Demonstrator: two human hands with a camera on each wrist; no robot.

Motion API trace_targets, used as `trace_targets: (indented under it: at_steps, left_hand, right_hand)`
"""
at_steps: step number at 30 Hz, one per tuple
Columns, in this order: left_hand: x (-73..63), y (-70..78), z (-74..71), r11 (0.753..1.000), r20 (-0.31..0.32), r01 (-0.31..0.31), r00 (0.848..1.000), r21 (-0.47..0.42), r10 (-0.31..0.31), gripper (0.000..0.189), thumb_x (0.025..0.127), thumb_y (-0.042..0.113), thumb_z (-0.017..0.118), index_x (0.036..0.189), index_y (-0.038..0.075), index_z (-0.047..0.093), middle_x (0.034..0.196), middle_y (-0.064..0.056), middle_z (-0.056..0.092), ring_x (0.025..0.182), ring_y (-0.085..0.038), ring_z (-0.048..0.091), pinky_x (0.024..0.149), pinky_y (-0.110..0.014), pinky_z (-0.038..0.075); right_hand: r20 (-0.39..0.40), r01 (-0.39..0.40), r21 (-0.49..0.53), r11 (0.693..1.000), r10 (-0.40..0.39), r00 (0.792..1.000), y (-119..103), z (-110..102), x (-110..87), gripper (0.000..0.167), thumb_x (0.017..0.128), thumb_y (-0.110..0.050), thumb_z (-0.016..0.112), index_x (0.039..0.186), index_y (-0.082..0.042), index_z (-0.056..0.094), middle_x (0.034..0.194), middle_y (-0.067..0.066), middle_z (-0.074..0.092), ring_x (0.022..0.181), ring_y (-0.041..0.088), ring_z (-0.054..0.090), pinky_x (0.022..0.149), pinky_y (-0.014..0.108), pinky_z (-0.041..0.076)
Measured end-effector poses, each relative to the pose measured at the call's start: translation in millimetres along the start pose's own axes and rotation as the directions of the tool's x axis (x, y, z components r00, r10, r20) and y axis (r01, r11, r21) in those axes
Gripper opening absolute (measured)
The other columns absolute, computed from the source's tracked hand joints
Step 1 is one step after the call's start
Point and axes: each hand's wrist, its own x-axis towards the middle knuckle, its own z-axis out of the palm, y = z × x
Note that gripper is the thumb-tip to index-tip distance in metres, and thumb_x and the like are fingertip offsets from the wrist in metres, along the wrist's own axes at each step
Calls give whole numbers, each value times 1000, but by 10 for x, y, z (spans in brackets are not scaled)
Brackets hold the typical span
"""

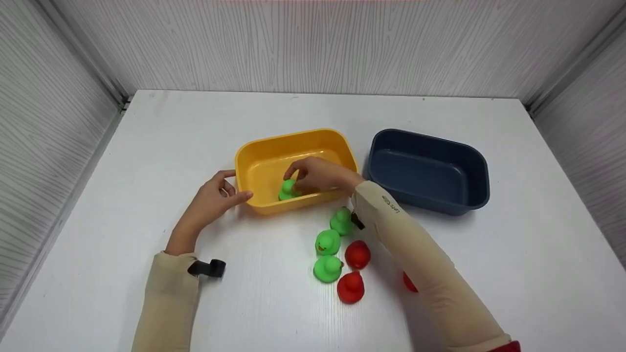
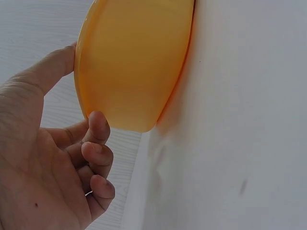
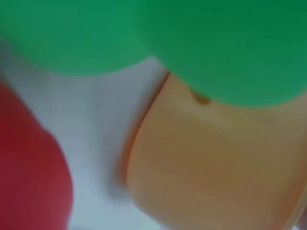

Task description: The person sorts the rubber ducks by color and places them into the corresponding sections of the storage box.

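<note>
In the head view, my left hand (image 1: 211, 200) pinches the left end of a yellow bin (image 1: 298, 201), its thumb over the rim. The left wrist view shows the thumb and index finger at the rim of the bin (image 2: 134, 62), the other fingers curled beside it. My right hand (image 1: 318, 173) reaches down inside the bin, with thumb and fingertips around a green rubber duck (image 1: 287, 190) low by the front wall. The hand partly covers this duck. In the right wrist view, other green ducks (image 3: 230, 52) fill the top, and my right hand is not seen.
Right of the yellow bin stands a dark blue bin (image 1: 420, 171). On the white table in front lie three green ducks (image 1: 327, 242) and red ducks (image 1: 351, 287). One red duck (image 1: 410, 282) is partly hidden under my right forearm. Pale panels (image 1: 313, 46) enclose the table.
</note>
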Motion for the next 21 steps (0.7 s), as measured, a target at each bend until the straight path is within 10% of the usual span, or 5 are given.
trace_targets:
  at_steps: [21]
  left_hand:
    - [-1, -2, -11, 999, 20, 17, 1000, -46, -16, 83, 84, 49, 69, 146, 7, 34, 95, -8, 53, 79, -19, 49, 67, -24, 43]
  right_hand:
    - [-70, 89, -36, 995, -92, 993, -104, -225, -185, 38, 91, -19, 66, 127, -10, 60, 103, 10, 66, 91, 19, 57, 85, 29, 47]
